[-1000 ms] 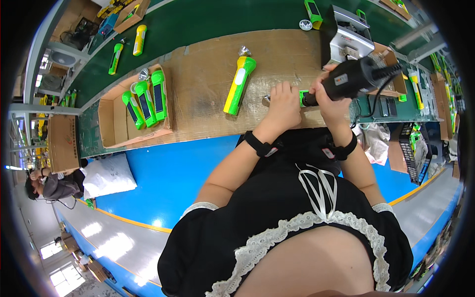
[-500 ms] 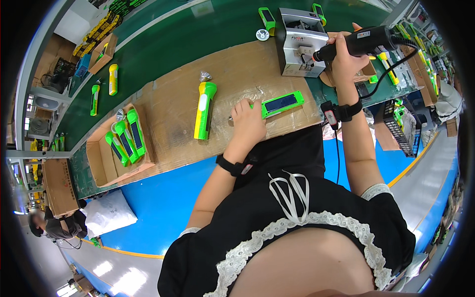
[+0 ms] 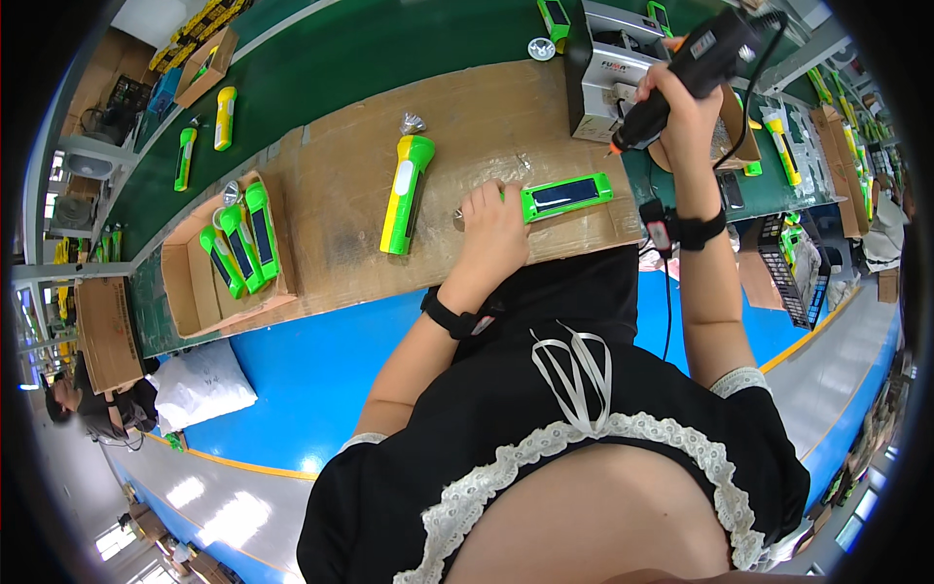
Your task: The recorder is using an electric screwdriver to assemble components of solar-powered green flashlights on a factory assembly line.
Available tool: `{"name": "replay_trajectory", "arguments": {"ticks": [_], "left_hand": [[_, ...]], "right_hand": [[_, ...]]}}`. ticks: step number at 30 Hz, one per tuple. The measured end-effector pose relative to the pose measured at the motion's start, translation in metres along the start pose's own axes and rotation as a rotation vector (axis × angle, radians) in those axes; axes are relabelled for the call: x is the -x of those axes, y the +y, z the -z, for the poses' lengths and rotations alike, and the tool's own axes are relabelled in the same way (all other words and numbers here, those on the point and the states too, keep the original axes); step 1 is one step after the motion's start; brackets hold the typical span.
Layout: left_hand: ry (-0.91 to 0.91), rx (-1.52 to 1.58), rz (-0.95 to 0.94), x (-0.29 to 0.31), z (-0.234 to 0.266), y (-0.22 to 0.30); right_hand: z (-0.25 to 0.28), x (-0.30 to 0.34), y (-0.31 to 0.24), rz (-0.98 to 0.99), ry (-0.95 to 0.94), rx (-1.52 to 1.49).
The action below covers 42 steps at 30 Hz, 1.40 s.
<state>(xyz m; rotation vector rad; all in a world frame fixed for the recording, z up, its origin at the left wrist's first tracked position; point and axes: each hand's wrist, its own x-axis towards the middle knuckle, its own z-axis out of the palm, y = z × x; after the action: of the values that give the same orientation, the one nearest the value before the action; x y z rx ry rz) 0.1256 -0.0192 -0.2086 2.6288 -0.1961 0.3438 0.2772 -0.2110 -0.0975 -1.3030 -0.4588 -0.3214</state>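
Note:
My left hand (image 3: 494,222) is closed over the head end of a green flashlight (image 3: 566,196) that lies on the cardboard with its dark panel facing up. My fingers hide that end. In my right hand (image 3: 689,122) is a black electric screwdriver (image 3: 702,60), its orange-ringed tip pointing down and left, just in front of a silver screw feeder (image 3: 595,97). The tip is apart from the flashlight. To the left of my left hand, a yellow-and-green flashlight (image 3: 400,200) lies on the cardboard, a shiny reflector (image 3: 413,124) at its head end.
A cardboard box (image 3: 185,282) at the left holds several green flashlights. Two more flashlights lie on the green bench (image 3: 321,78) behind it. A reflector cup (image 3: 541,49) sits left of the feeder. At the right are an open carton (image 3: 744,136) and a black crate (image 3: 793,277).
My right hand has drawn the screwdriver's tip away from the screw feeder, and the tool now slants downward. My left hand still holds the green flashlight. The whole view has shifted slightly.

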Motion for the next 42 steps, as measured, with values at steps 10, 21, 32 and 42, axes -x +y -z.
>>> {"name": "replay_trajectory", "arguments": {"ticks": [10, 21, 32, 42], "left_hand": [[0.03, -0.049, -0.013, 0.005, -0.004, -0.001], [0.044, -0.012, -0.007, 0.005, -0.008, -0.001], [0.001, 0.063, -0.018, -0.003, 0.0, -0.014], [0.178, 0.11, -0.045, -0.005, -0.028, -0.005]], "right_hand": [[-0.068, 0.07, -0.011, 0.026, -0.252, -0.097], [-0.082, 0.074, 0.002, -0.041, -0.243, -0.052], [-0.091, 0.068, 0.021, -0.155, -0.346, -0.066], [-0.067, 0.073, 0.026, -0.153, -0.392, -0.005]]}}
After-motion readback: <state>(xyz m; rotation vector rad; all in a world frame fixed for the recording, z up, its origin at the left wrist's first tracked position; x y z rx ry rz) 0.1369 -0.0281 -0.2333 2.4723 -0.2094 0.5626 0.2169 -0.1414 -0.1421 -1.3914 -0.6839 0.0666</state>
